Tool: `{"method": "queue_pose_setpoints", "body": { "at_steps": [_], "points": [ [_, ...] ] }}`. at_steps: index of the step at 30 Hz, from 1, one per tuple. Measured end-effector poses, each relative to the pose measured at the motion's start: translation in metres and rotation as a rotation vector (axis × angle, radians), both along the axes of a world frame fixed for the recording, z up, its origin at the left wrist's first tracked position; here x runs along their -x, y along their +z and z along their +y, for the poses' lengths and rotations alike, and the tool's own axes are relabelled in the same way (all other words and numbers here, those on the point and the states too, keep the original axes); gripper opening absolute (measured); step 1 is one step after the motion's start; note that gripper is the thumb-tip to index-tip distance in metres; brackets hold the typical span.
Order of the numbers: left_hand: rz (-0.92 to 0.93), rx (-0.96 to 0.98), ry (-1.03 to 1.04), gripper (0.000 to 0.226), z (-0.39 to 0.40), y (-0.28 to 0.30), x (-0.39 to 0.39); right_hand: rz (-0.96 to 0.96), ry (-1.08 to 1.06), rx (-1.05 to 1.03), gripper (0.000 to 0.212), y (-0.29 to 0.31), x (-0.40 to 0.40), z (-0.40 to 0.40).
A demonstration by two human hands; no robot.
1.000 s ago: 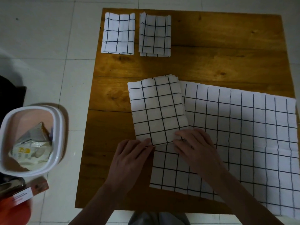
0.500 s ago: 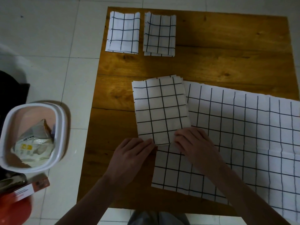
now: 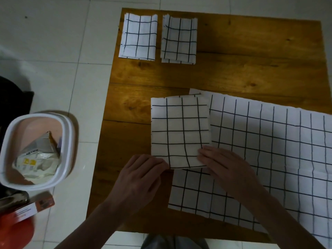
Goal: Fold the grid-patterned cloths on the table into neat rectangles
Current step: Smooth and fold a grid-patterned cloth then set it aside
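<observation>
Folded cloth [image 3: 179, 131], near bench [image 3: 251, 51] centre: soft, light, probably slippery; near edge is pressed by left hand [image 3: 142, 175] and right hand [image 3: 224, 166], fingers flat; best lifted by corners.

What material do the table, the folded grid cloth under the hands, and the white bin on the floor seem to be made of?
Brown table: apparently wood with a slight sheen; grain, knots and plank seams show.
Folded white cloth with black grid lines: probably thin woven fabric, matte; it lies in soft layers with slightly wavy edges.
White bin with pink inside: likely smooth plastic; rounded, uniform rim.
</observation>
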State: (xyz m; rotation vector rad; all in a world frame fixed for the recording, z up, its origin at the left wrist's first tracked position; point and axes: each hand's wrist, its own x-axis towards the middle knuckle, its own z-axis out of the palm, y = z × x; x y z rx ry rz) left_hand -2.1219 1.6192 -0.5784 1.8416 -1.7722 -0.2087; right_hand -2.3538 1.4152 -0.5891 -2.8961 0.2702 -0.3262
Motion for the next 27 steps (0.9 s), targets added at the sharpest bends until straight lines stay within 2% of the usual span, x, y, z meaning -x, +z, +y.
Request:
{"method": "queue_pose_setpoints", "body": {
  "at_steps": [3,9,13,17,20,23,27],
  "points": [
    [-0.006,-0.083,0.029,0.038,0.003,-0.003,-0.004,0.018,-0.001,-0.048,0.037,0.006,0.007,0.003],
    [0.024,-0.095,0.082,0.03,0.008,-0.001,-0.013,0.035,-0.008,-0.121,0.031,0.016,0.019,0.008],
    [0.091,-0.081,0.045,0.027,0.014,0.003,-0.012,0.118,-0.14,-0.23,0.037,0.018,0.028,0.008],
    [0.182,-0.058,0.051,0.022,0.017,0.011,-0.01,0.115,-0.295,-0.466,0.032,0.023,0.03,0.013],
    [0.275,-0.07,0.121,0.019,0.016,0.015,-0.005,0.053,-0.396,-0.594,0.027,0.028,0.028,0.02],
    [0.458,-0.12,0.245,0.017,0.012,0.017,0.002,-0.002,-0.458,-0.689,0.02,0.028,0.026,0.027],
    [0.654,-0.229,0.293,0.028,0.005,0.015,0.007,-0.04,-0.506,-0.694,0.026,0.029,0.024,0.03]
  ]
}}
